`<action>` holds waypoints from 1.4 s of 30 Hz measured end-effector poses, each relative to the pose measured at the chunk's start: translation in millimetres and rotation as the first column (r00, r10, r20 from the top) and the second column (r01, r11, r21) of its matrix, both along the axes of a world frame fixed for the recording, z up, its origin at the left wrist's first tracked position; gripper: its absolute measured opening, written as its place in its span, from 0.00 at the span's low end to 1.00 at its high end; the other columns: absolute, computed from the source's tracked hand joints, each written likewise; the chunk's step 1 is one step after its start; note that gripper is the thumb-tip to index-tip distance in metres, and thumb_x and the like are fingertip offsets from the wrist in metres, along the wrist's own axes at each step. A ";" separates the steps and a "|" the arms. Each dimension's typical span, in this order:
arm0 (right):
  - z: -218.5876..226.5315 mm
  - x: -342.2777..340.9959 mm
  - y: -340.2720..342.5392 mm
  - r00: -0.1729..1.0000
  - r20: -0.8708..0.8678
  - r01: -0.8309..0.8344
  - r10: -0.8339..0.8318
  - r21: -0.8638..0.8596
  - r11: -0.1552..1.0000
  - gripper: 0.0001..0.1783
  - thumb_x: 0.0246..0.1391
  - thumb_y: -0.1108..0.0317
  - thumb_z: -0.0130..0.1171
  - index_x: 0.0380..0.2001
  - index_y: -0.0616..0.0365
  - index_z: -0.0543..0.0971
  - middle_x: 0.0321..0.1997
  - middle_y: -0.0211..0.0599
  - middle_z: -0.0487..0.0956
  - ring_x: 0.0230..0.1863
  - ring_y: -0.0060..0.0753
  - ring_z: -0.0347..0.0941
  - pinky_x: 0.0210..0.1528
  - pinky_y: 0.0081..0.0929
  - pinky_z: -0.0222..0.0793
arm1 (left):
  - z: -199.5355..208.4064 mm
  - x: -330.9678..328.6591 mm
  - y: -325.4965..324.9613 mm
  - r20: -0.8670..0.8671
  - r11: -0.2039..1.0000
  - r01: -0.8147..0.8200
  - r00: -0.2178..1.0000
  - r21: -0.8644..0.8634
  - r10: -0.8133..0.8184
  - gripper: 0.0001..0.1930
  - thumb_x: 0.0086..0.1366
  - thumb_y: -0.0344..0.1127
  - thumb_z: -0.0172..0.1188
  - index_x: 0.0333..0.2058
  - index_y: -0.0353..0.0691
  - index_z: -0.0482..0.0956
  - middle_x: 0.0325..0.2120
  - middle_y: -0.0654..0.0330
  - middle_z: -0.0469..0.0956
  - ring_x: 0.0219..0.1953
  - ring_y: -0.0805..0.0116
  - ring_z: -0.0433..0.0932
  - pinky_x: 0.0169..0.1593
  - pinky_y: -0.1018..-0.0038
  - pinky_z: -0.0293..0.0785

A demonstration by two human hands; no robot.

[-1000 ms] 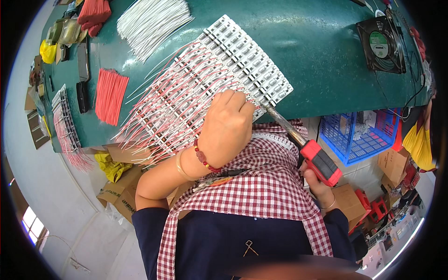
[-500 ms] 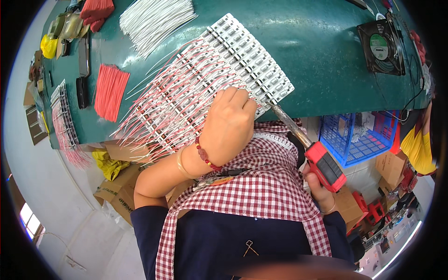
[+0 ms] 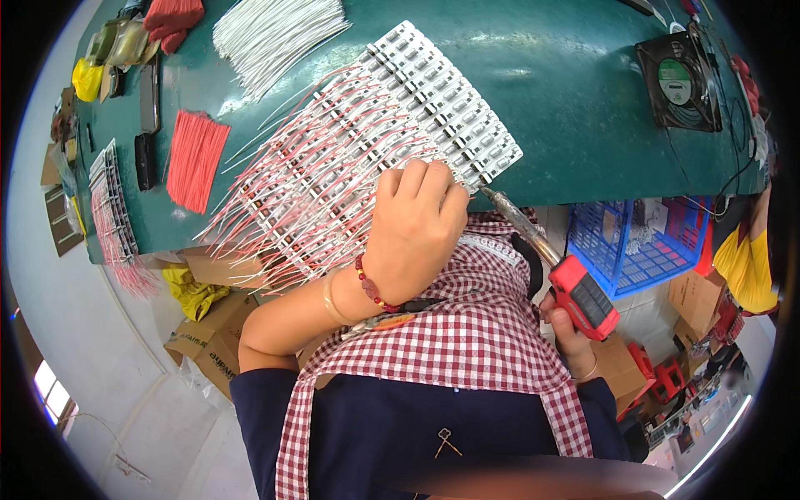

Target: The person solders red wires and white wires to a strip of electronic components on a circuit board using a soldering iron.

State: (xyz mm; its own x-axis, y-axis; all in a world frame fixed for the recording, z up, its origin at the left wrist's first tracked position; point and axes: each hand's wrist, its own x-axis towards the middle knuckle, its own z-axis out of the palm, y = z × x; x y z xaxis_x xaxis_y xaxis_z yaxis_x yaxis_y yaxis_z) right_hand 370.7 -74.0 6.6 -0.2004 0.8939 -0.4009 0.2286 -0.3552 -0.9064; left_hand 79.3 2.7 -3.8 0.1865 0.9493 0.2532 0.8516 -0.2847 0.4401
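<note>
My left hand (image 3: 419,229) is closed over the near edge of a white panel of small parts in rows (image 3: 450,100). Its fingertips are hidden, so what they pinch cannot be made out. Many red and white wires (image 3: 312,179) trail from the panel's left side past the table edge. My right hand (image 3: 569,337) grips a soldering iron (image 3: 587,300) with a red and black body and a long metal barrel. The iron's tip meets the panel's near right corner, just right of my left hand.
Bundles of white wires (image 3: 279,42) and red wires (image 3: 197,162) lie on the green table (image 3: 575,100). A second wired panel (image 3: 115,204) is at the far left. On the right stand a black fan (image 3: 677,83) and, below table level, a blue crate (image 3: 637,250).
My left hand has turned a little and edged right, its knuckles spreading slightly. The panel has shifted very slightly up and left. The iron has stayed almost in place.
</note>
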 end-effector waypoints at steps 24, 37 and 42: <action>-13.5 -0.2 2.4 0.997 0.031 -0.073 0.073 -0.002 0.997 0.13 0.52 0.60 0.65 0.31 0.61 0.80 0.28 0.35 0.80 0.28 0.29 0.77 0.31 0.26 0.72 | -7.2 1.9 7.0 0.010 0.993 -0.055 0.998 -0.102 0.056 0.08 0.48 0.25 0.62 0.28 0.40 0.74 0.36 0.62 0.74 0.39 0.61 0.72 0.45 0.64 0.62; -18.3 -3.1 4.3 0.989 0.095 -0.125 0.116 0.091 0.988 0.12 0.52 0.60 0.64 0.29 0.60 0.81 0.27 0.35 0.80 0.26 0.32 0.78 0.30 0.27 0.72 | -5.7 0.0 8.0 -0.001 0.992 -0.047 0.999 -0.116 0.047 0.08 0.48 0.25 0.62 0.29 0.40 0.75 0.36 0.63 0.74 0.39 0.62 0.72 0.43 0.64 0.62; -18.8 -2.1 2.6 0.988 0.097 -0.131 0.118 0.145 0.981 0.12 0.52 0.61 0.64 0.30 0.60 0.81 0.27 0.36 0.80 0.26 0.33 0.78 0.29 0.27 0.72 | -5.1 0.0 6.4 0.000 0.992 -0.047 0.999 -0.119 0.048 0.07 0.48 0.25 0.62 0.29 0.39 0.75 0.35 0.62 0.74 0.39 0.62 0.72 0.43 0.64 0.62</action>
State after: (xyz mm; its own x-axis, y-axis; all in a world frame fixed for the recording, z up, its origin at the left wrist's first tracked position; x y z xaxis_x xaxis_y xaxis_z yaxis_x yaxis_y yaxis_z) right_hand 368.6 -71.4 -12.2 -0.2840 0.9157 -0.2843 0.3436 -0.1796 -0.9218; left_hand 79.3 9.1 -8.9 0.1398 0.9805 0.1384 0.8614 -0.1893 0.4713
